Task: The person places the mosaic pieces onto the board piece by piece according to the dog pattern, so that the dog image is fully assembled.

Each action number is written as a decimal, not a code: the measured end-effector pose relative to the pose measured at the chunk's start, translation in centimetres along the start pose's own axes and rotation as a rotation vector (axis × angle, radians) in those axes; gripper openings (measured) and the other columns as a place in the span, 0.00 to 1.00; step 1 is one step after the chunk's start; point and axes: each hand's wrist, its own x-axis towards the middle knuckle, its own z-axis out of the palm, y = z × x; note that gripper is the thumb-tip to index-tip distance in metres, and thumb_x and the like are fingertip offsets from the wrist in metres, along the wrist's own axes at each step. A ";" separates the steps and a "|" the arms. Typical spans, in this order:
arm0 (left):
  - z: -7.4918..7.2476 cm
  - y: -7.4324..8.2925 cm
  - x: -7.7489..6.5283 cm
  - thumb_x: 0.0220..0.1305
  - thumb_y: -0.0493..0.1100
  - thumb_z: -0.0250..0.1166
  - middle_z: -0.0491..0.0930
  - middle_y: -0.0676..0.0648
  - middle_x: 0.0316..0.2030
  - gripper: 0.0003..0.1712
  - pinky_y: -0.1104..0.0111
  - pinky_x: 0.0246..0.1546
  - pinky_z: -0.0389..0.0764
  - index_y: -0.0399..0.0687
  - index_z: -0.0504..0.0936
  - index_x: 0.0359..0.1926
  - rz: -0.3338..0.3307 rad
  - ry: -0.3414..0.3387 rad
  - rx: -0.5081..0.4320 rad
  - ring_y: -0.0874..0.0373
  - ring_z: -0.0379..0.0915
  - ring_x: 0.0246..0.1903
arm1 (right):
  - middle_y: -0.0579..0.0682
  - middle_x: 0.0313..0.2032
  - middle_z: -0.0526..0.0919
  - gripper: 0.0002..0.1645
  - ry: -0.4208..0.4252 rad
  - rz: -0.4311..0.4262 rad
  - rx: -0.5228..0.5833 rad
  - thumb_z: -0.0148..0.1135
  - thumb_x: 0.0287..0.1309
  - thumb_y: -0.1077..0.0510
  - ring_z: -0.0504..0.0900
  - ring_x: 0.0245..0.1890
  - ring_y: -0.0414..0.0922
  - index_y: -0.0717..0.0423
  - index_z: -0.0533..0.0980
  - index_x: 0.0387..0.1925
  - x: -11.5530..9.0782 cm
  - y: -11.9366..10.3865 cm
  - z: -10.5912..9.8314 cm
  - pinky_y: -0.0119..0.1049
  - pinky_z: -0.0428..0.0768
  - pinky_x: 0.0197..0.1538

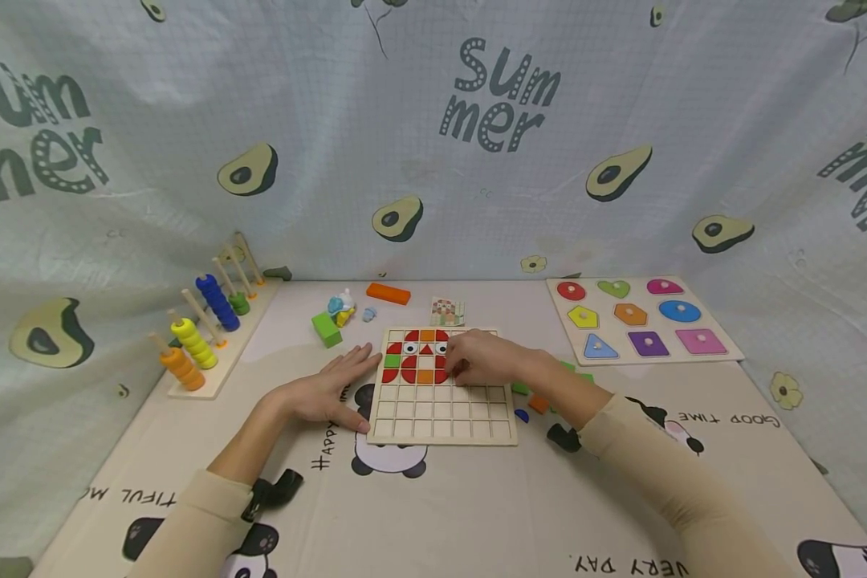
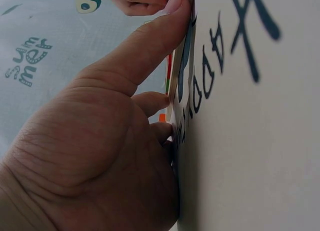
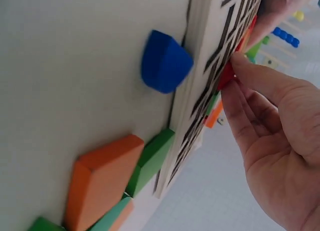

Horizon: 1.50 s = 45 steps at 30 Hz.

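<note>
A wooden grid board (image 1: 441, 413) lies mid-table, its upper left cells filled with red, orange, green and white tiles, two of them printed with eyes. My left hand (image 1: 328, 387) rests at the board's left side with fingers spread, thumb and fingertips touching the edge. Over the upper right part of the tile pattern is my right hand (image 1: 482, 358). In the right wrist view, its thumb and fingers pinch a small red tile (image 3: 226, 77) at the board's surface. How that tile sits in its cell is hidden by the fingers.
Loose tiles, including a blue one (image 3: 164, 62) and an orange one (image 3: 102, 178), lie right of the board. A bead-stacking rack (image 1: 224, 353) stands left. A shape puzzle (image 1: 600, 321) lies back right. Behind the board are a pattern card (image 1: 448, 311), an orange block (image 1: 388, 294) and a green block (image 1: 327, 329).
</note>
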 end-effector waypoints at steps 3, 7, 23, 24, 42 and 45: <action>0.0 0.0 0.0 0.38 0.67 0.75 0.32 0.55 0.76 0.67 0.44 0.70 0.34 0.64 0.46 0.76 0.002 0.000 -0.002 0.51 0.22 0.74 | 0.39 0.35 0.79 0.06 0.043 0.000 -0.017 0.71 0.53 0.57 0.75 0.34 0.36 0.48 0.86 0.35 -0.2 0.1 0.3 0.28 0.77 0.40; 0.0 0.1 -0.1 0.39 0.67 0.75 0.32 0.55 0.76 0.67 0.45 0.70 0.34 0.64 0.46 0.76 0.004 0.001 -0.003 0.51 0.22 0.74 | 0.38 0.33 0.80 0.04 0.068 -0.004 -0.028 0.71 0.53 0.55 0.74 0.33 0.34 0.47 0.86 0.33 -0.5 0.6 0.6 0.30 0.76 0.42; 0.0 0.0 -0.1 0.40 0.68 0.74 0.32 0.55 0.76 0.67 0.44 0.70 0.34 0.64 0.46 0.76 0.003 -0.003 0.013 0.51 0.22 0.74 | 0.41 0.40 0.81 0.07 0.101 0.033 0.131 0.68 0.56 0.60 0.77 0.37 0.37 0.49 0.85 0.38 -2.1 1.4 0.3 0.28 0.79 0.42; 0.0 0.0 -0.1 0.40 0.68 0.74 0.32 0.55 0.76 0.67 0.44 0.70 0.34 0.64 0.46 0.76 0.004 -0.004 0.012 0.51 0.22 0.74 | 0.42 0.41 0.81 0.08 0.119 0.040 0.156 0.67 0.56 0.60 0.77 0.37 0.38 0.50 0.85 0.39 -2.5 1.6 0.1 0.28 0.80 0.42; 0.0 0.1 -0.1 0.40 0.68 0.74 0.32 0.55 0.76 0.67 0.44 0.70 0.34 0.64 0.45 0.76 0.009 -0.002 0.010 0.50 0.22 0.74 | 0.43 0.40 0.84 0.15 0.078 0.280 0.326 0.69 0.54 0.60 0.78 0.37 0.42 0.49 0.84 0.45 -11.2 6.3 -1.6 0.34 0.81 0.40; 0.0 0.1 -0.1 0.40 0.68 0.74 0.32 0.55 0.76 0.67 0.44 0.70 0.35 0.64 0.45 0.76 0.010 0.000 0.016 0.50 0.22 0.74 | 0.42 0.38 0.84 0.14 0.078 0.245 0.330 0.70 0.54 0.58 0.78 0.36 0.43 0.48 0.84 0.44 -10.9 6.3 -1.0 0.34 0.81 0.38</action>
